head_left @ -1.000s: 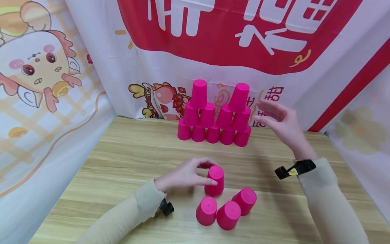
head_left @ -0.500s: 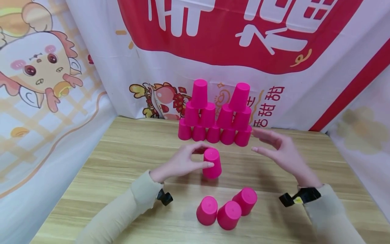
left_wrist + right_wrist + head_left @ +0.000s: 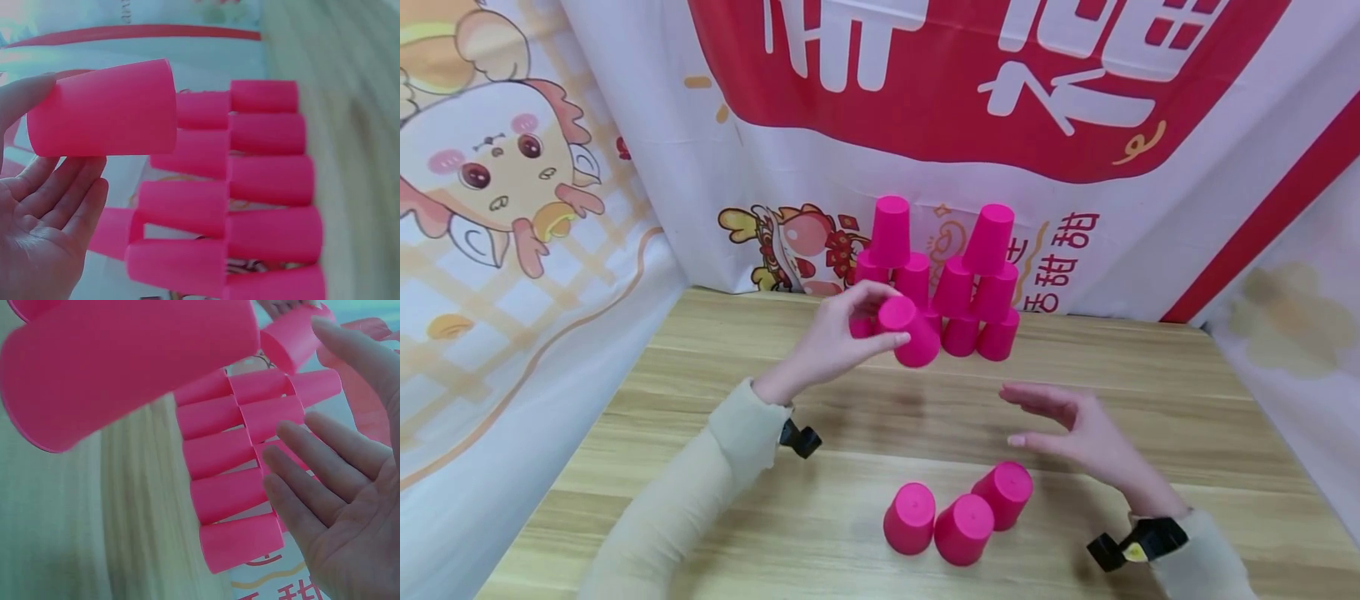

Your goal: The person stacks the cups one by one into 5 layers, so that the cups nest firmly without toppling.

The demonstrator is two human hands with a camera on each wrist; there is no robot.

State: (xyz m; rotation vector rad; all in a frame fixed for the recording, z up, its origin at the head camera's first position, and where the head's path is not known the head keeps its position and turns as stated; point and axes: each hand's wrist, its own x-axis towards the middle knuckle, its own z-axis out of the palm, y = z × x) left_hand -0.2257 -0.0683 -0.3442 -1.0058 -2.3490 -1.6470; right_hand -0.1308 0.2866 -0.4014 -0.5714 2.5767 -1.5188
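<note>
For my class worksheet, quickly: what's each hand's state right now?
Left hand: holding a bright pink, tapered, plastic-looking cup.
Right hand: open, holding nothing.

Wood-grain table (image 3: 700, 367) – white cloth (image 3: 775, 162) behind, red panel (image 3: 940, 117) with white lettering (image 3: 1101, 107) – cartoon figure (image 3: 505, 187) at left

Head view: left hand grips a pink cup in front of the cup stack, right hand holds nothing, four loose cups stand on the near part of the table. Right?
Wrong count: the head view shows three loose cups there, not four. The rest stands: left hand grips a pink cup in front of the cup stack, right hand holds nothing.
</note>
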